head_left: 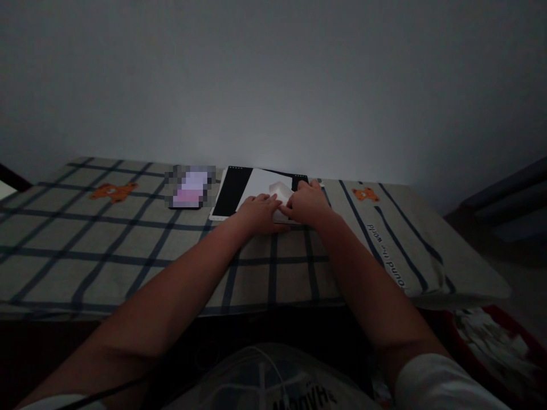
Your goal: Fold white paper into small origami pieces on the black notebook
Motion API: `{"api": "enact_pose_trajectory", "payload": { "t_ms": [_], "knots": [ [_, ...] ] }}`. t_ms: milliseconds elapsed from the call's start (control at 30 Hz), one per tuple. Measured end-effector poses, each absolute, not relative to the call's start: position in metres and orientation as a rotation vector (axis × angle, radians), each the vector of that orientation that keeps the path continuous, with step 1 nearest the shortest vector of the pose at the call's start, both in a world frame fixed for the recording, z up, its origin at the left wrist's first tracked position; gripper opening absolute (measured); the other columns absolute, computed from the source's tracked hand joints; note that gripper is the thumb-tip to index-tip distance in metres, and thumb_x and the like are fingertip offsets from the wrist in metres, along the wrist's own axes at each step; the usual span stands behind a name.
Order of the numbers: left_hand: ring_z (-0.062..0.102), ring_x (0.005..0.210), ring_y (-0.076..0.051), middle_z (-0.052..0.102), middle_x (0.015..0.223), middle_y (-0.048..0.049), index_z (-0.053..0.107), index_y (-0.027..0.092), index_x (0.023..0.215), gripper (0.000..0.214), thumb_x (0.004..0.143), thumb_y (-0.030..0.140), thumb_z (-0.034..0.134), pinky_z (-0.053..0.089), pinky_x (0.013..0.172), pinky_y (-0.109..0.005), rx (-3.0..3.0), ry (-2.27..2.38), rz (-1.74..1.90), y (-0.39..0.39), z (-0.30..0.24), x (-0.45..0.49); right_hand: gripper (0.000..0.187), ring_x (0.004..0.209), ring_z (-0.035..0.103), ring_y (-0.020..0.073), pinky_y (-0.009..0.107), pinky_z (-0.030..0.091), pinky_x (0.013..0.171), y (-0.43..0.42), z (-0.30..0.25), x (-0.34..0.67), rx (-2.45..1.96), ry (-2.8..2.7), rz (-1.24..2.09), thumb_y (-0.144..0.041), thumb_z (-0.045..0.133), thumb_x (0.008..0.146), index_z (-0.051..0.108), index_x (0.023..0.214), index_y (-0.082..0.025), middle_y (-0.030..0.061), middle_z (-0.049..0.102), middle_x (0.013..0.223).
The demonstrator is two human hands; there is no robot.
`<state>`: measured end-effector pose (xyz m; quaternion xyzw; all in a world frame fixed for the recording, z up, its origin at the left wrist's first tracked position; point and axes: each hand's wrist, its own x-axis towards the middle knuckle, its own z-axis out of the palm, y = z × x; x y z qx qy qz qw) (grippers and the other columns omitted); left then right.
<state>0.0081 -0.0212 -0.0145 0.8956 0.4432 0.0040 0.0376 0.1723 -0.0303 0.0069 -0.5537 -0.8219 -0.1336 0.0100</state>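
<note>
A white sheet of paper (253, 187) lies on a black sheet or pad (227, 193) with white edges. One part of the paper, near its right side, is lifted and bent over. My left hand (258, 213) lies flat on the lower part of the paper, its fingers stretched toward the bent part. Beside it my right hand (310, 204) has its thumb and curled fingers closed at the right edge of the paper, by the raised fold. The hand itself partly hides that grip.
A phone (188, 189) with a lit screen lies to the left on the checked tablecloth (141, 233). The wall (273, 85) rises directly behind the table. Below the table's right end stands a red container (513, 330) with pale things in it.
</note>
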Motion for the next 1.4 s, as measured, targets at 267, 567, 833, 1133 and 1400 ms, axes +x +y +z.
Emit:
{"api": "enact_pose_trajectory", "payload": {
  "t_ms": [267, 567, 833, 1133, 1400],
  "knots": [
    [0.033, 0.141, -0.033, 0.037, 0.156, -0.0128, 0.044, 0.020, 0.143, 0.086, 0.078, 0.076, 0.050, 0.027, 0.111, -0.046, 2.735, 1.374, 0.055, -0.024, -0.015, 0.010, 0.048, 0.098, 0.054, 0.0319, 0.050, 0.031, 0.092, -0.033, 0.004, 0.164, -1.751, -2.507, -0.488, -0.050, 0.046, 0.092, 0.078, 0.086, -0.014, 0.0163, 0.071, 0.082],
    [0.036, 0.138, -0.036, 0.036, 0.156, -0.0143, 0.041, 0.018, 0.146, 0.091, 0.078, 0.078, 0.047, 0.031, 0.109, -0.048, 2.768, 1.366, 0.091, -0.024, -0.017, 0.008, 0.038, 0.101, 0.055, 0.0287, 0.045, 0.035, 0.090, -0.023, 0.003, 0.182, -1.591, -2.287, -0.263, -0.037, 0.044, 0.092, 0.078, 0.093, -0.019, 0.0117, 0.073, 0.094],
    [0.030, 0.141, -0.035, 0.034, 0.157, -0.0123, 0.045, 0.020, 0.143, 0.088, 0.079, 0.080, 0.044, 0.028, 0.111, -0.049, 2.777, 1.333, 0.086, -0.022, -0.017, 0.005, 0.034, 0.096, 0.067, 0.0197, 0.034, 0.049, 0.086, 0.016, -0.024, 0.209, -1.563, -1.806, 0.364, -0.020, 0.048, 0.089, 0.073, 0.112, -0.017, 0.0091, 0.074, 0.109],
    [0.031, 0.142, -0.033, 0.034, 0.157, -0.0128, 0.044, 0.018, 0.144, 0.087, 0.080, 0.077, 0.047, 0.026, 0.114, -0.046, 2.782, 1.257, 0.108, -0.012, -0.023, 0.002, 0.033, 0.106, 0.063, 0.0191, 0.036, 0.046, 0.094, 0.015, -0.027, 0.203, -1.435, -2.107, 0.286, -0.024, 0.048, 0.094, 0.070, 0.119, -0.018, 0.0110, 0.070, 0.116],
    [0.027, 0.144, -0.035, 0.030, 0.159, -0.0121, 0.043, 0.023, 0.145, 0.085, 0.080, 0.078, 0.044, 0.024, 0.114, -0.051, 2.777, 1.259, 0.111, -0.010, -0.021, -0.003, 0.040, 0.119, 0.052, 0.0211, 0.038, 0.039, 0.102, 0.012, -0.035, 0.201, -1.422, -2.263, 0.201, -0.031, 0.040, 0.099, 0.061, 0.132, -0.022, 0.0081, 0.062, 0.129]
  ]
}}
